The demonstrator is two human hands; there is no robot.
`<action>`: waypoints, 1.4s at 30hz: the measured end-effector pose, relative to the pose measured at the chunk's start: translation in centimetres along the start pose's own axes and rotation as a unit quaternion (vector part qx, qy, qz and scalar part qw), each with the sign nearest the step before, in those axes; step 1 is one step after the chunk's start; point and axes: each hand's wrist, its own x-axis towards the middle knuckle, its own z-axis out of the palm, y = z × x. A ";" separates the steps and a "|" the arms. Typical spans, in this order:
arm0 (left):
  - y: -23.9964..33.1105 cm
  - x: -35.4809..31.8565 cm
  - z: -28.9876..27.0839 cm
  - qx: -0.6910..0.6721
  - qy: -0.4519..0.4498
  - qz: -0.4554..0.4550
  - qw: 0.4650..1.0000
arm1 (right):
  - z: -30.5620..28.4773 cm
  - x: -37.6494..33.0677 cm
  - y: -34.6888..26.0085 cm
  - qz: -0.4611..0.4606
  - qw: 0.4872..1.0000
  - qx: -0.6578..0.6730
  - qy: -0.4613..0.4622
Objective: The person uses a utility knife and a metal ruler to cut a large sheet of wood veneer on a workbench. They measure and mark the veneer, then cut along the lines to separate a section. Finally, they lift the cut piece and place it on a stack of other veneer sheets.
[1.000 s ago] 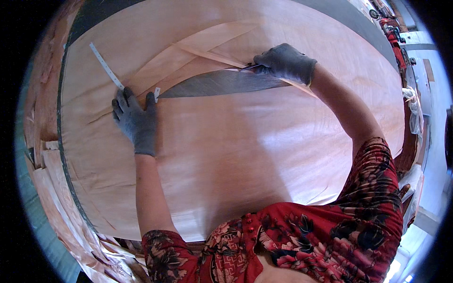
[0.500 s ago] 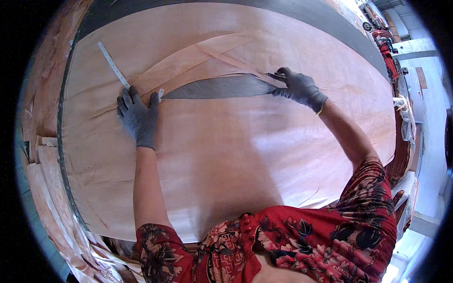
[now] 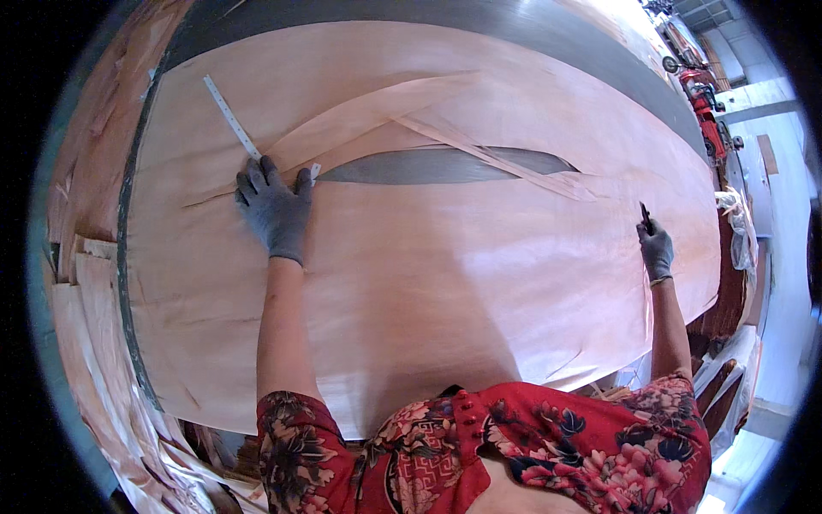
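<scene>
A large, pale pinkish-brown sheet of wood veneer (image 3: pixel 385 248) lies in front of me. A long lens-shaped gap in it shows a dark grey surface (image 3: pixel 419 165). My left hand (image 3: pixel 276 210), in a grey glove, rests on the sheet left of the gap, fingers spread. A white strip with small marks or holes (image 3: pixel 229 116) runs out from its fingertips, and a short white end shows beside the thumb. At the far right, my gloved right hand (image 3: pixel 657 253) grips a small, dark, knife-like tool (image 3: pixel 645 214). A narrow loose veneer strip (image 3: pixel 501 163) crosses the gap.
A dark grey border (image 3: pixel 531 30) shows beyond the sheet's far edge. Torn veneer pieces (image 3: pixel 90 300) lie on the left. Clear plastic (image 3: pixel 738 227) hangs at the right edge, and red wheeled machines (image 3: pixel 704 111) stand farther off.
My right hand has moved from the gap's right end toward the right and nearer me, carrying the dark tool. The narrow strip's end now lies loose across the gap. My left hand stays on the sheet.
</scene>
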 end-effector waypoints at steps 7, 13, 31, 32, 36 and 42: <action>-1.2 -0.4 -0.2 -0.002 0.003 0.013 1.000 | -0.2 0.0 -30.2 -0.266 0.951 0.155 -0.005; -0.9 0.0 -0.2 0.001 0.012 0.021 1.000 | 5.0 2.2 -32.4 -0.276 0.954 0.116 -0.022; -0.8 0.1 0.0 0.019 -0.027 0.005 0.999 | -2.2 -6.2 -4.1 -0.087 0.984 0.044 0.146; -1.4 0.1 -0.4 0.023 -0.028 -0.004 0.999 | -2.6 -5.1 -10.6 -0.098 0.982 0.132 0.096; -1.3 0.0 0.1 -0.022 -0.012 -0.011 1.000 | 0.1 0.2 -27.7 -0.262 0.933 0.245 0.028; -1.0 -0.8 -0.7 -0.150 0.074 -0.066 0.984 | 1.0 6.2 -45.4 -0.408 0.886 0.219 0.022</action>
